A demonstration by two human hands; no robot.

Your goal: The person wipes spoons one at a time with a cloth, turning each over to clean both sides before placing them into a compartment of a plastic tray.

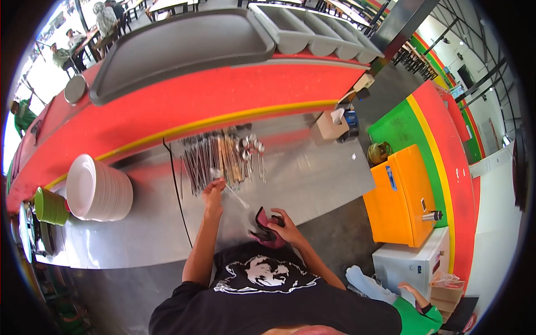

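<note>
Spoon [237, 196] slanted toward the cloth [270, 238]

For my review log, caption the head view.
Left hand holding a utensil, right hand a pinkish cloth, beside cutlery laid out on a steel counter.

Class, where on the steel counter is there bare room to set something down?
The steel counter is bare between the white plates and black cord, and between the cutlery and tissue box. It is crowded under the cutlery and around the green bowls.

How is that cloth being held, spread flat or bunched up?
Bunched up: the cloth is crumpled in the right hand, its pink and dark parts gathered together.
</note>
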